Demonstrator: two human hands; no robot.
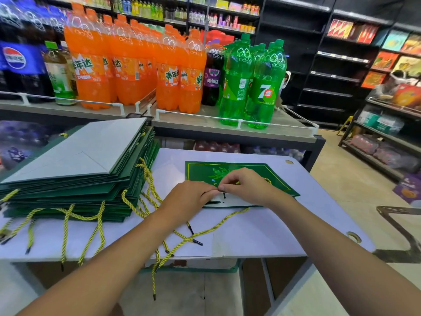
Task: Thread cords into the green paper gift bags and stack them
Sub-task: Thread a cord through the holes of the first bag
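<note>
Flat glossy green bag [255, 172] lies on the table [296, 224], bare tabletop to its right. Left hand [193, 195] pinches its near rim; right hand [247, 186] pinches a twisted yellow cord [237, 183]. Stack [68, 188] crowds the left.

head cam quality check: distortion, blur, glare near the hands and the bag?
Head view: heavy wide-angle bending, shelf rail and table edge bow. Even store light, no hard shadows. Left hand, right hand, green bag and cord are sharp. Frame edges go soft. Mild sheen on orange bottles, none on the bag.
</note>
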